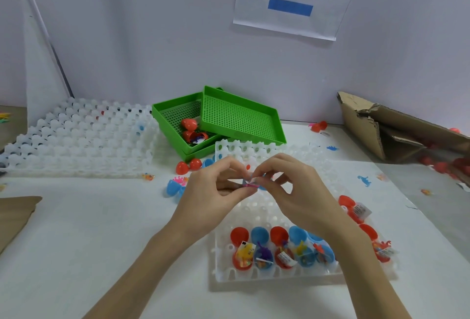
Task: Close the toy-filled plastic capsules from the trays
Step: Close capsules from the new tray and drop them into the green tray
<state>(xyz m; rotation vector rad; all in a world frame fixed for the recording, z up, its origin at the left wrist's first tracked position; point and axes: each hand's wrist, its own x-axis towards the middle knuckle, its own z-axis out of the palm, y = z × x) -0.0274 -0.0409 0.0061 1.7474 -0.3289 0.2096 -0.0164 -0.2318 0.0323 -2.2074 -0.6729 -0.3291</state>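
My left hand (216,186) and right hand (287,186) meet fingertip to fingertip above the far half of the white capsule tray (256,207). Between them I pinch a small packaged toy (250,183), pink and blue with a bit of white label; my thumbs and forefingers are curled onto it and the other fingers fan loosely. Whether a capsule half sits under it I cannot tell.

At 6 o'clock from my hands, the tray's near row holds open capsules (279,250), red and blue by turns, each with a toy in its lower half. More open red capsules (354,207) lie at 4 o'clock along the tray's right edge. At 9 o'clock, just off the tray, an open blue capsule (174,187) lies on the table (89,229), with two closed red capsules (188,166) at 10 o'clock. Stacked green mesh trays (241,118) stand at 12 o'clock, the lower holding red capsules. Empty white trays (76,138) are stacked far at 10 o'clock, a torn cardboard box (381,125) at 2 o'clock.
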